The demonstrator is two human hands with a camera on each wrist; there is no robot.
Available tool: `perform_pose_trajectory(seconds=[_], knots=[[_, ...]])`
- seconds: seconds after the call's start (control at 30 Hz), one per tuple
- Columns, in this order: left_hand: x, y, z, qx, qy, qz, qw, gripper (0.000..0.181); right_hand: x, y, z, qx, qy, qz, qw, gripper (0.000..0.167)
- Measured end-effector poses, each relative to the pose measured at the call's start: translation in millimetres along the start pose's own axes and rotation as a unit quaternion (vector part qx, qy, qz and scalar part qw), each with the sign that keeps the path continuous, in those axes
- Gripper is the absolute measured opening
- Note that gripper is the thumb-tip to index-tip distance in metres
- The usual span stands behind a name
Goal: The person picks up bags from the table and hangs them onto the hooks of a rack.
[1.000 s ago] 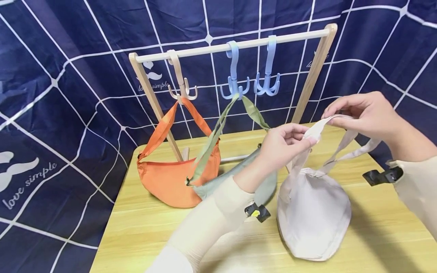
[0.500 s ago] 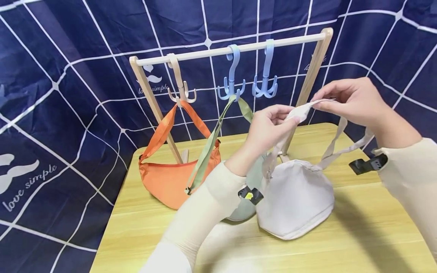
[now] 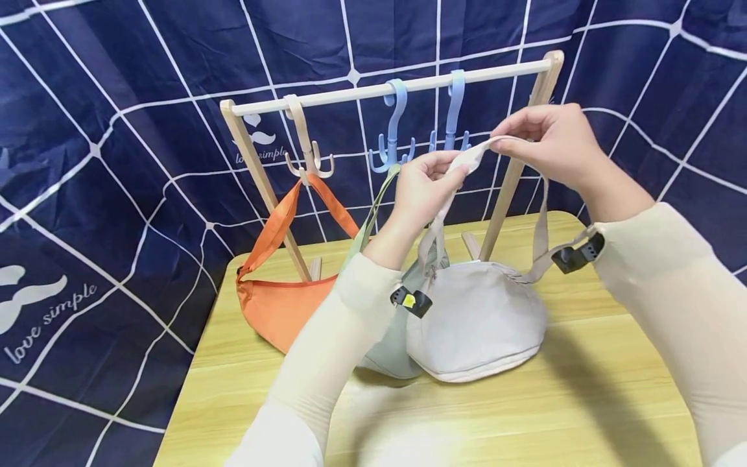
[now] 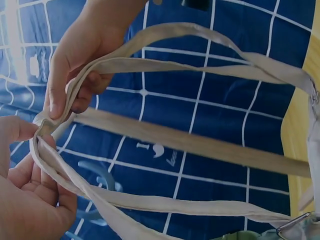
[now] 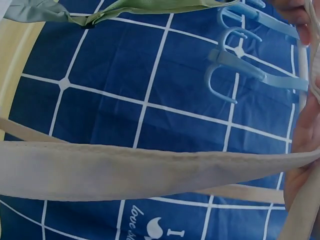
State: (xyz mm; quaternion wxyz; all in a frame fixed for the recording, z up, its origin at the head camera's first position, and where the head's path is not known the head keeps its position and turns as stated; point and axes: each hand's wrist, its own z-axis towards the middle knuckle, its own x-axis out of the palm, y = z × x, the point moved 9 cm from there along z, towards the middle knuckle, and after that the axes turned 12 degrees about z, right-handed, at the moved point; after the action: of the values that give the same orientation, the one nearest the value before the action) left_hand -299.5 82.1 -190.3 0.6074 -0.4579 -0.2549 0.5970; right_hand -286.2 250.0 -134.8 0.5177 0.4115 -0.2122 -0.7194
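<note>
Between both hands, the strap (image 4: 165,27) of a pale off-white shoulder bag (image 3: 475,318) is stretched up near the rack. My left hand (image 3: 427,188) pinches one part of the strap between thumb and fingers, and my right hand (image 3: 551,139) pinches it a little further right and higher. Below them the bag hangs low, overlapping a grey-green bag (image 3: 388,347). Just behind the hands is a blue hook (image 3: 452,110) on the rack's bar, its prongs partly hidden by the left hand. In the right wrist view that blue hook (image 5: 240,62) bears nothing.
A wooden rack (image 3: 350,95) stands on the light wood table (image 3: 467,428). From its beige hook (image 3: 303,136) hangs an orange bag (image 3: 283,308). The green strap (image 3: 379,201) of the grey-green bag hangs on another blue hook (image 3: 393,126). A dark blue gridded cloth (image 3: 146,259) surrounds the table.
Both hands have moved up and to the left, bringing the off-white bag from the right side toward the blue hooks. The bag now covers part of the grey-green one.
</note>
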Motion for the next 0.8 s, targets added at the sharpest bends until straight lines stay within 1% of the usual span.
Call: perform_pose_trajectory(seconds=[0.1, 0.17, 0.27, 0.37, 0.57, 0.7, 0.8], knots=[[-4.7, 4.7, 5.6, -0.007, -0.009, -0.003, 0.9999, 0.024, 5.3, -1.5, 6.1, 0.007, -0.002, -0.003, 1.0, 0.007], [-7.9, 5.8, 9.0, -0.005, -0.019, -0.005, 0.9998, 0.023, 7.7, -3.1, 9.7, 0.011, -0.005, -0.003, 0.9999, 0.008], [-12.2, 6.2, 14.3, 0.0, -0.035, 0.005, 0.9994, 0.022, 9.9, -6.2, 15.3, 0.019, -0.015, 0.002, 0.9997, 0.008], [-15.8, 5.7, 19.7, 0.002, -0.048, 0.025, 0.9985, 0.022, 10.7, -8.1, 20.2, 0.022, -0.03, 0.0, 0.9993, 0.01], [-20.0, 7.2, 26.5, -0.009, -0.068, 0.074, 0.9949, 0.024, 12.6, -11.9, 25.6, 0.024, -0.062, -0.02, 0.9975, 0.013], [-22.0, 12.1, 28.2, -0.02, -0.087, 0.092, 0.9917, 0.024, 14.9, -18.7, 25.9, 0.033, -0.082, -0.009, 0.9961, 0.014], [-22.4, 14.3, 29.7, -0.021, -0.105, 0.102, 0.989, 0.023, 15.2, -24.7, 24.7, 0.038, -0.096, 0.003, 0.9946, 0.015]])
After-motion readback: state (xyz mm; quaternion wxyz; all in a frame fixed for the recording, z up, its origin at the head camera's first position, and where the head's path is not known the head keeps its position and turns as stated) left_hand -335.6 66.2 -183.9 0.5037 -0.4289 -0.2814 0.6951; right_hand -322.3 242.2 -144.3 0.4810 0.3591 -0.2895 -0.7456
